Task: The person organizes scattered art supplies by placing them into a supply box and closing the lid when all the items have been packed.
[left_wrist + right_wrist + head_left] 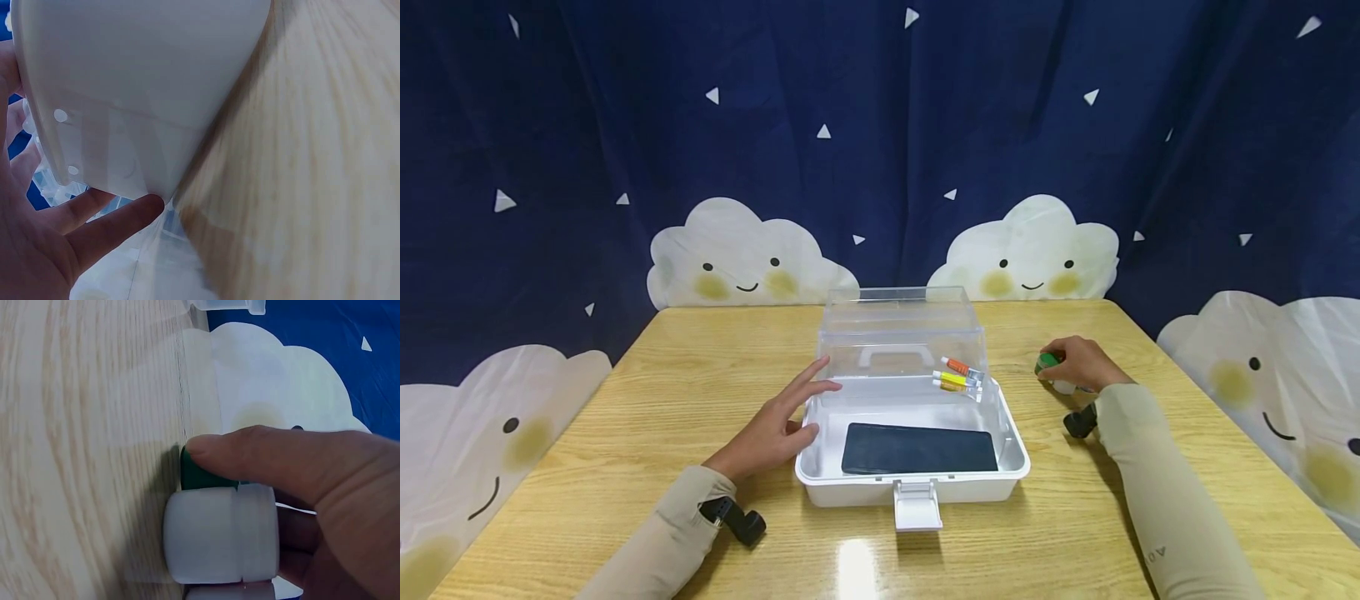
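Note:
Around the left rim of a white plastic box my left hand rests with spread, fairly straight fingers. In the left wrist view, two fingers lie along the box's outer corner. My right hand pinches a small green paint jar on the table right of the box; the right wrist view shows the thumb on its side. Right beside it is a white jar, which partly hides the green one there. Below it, the edge of another jar shows.
The box's clear lid is raised at the back, and its front latch hangs down. Inside lies a dark flat rectangular slab. Orange and yellow paint tubes lie at the back right of the box. A dark blue curtain hangs behind the table.

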A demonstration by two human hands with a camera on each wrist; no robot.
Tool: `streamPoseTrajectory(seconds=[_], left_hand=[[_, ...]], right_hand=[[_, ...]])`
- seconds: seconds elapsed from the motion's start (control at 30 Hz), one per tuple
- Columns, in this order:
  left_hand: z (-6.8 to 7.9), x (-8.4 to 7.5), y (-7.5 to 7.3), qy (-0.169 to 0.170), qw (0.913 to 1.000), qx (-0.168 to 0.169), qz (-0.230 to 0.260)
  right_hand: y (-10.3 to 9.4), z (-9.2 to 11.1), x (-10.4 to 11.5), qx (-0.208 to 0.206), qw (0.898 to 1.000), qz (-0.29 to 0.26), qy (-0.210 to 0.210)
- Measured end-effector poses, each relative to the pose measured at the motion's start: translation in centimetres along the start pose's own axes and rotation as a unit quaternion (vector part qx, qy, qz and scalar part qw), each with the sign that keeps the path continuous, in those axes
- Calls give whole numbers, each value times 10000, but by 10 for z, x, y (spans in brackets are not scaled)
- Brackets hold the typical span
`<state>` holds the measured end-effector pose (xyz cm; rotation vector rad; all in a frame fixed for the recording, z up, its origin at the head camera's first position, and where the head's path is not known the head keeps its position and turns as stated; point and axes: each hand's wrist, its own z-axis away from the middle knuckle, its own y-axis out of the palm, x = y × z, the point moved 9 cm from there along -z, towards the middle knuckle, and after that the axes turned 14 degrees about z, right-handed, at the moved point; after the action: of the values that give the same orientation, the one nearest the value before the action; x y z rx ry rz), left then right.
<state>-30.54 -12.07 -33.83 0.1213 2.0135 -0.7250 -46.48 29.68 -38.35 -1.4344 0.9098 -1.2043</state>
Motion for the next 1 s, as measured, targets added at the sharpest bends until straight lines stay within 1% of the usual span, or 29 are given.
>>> streamPoseTrajectory(seconds=[0.37, 0.53, 0.77, 1.0], left_hand=[[0, 2, -1, -50, 10000, -50, -45], [0, 1, 0, -8, 10000, -28, -37], [0, 0, 0, 25, 10000, 4, 0], [0, 0, 0, -41, 10000, -26, -43]], right_hand=[[2, -1, 0, 55, 9999, -114, 83], [2, -2, 0, 34, 9998, -174, 98], [1, 0, 4, 46, 9999, -129, 2], [0, 0, 4, 46, 9999, -68, 72]])
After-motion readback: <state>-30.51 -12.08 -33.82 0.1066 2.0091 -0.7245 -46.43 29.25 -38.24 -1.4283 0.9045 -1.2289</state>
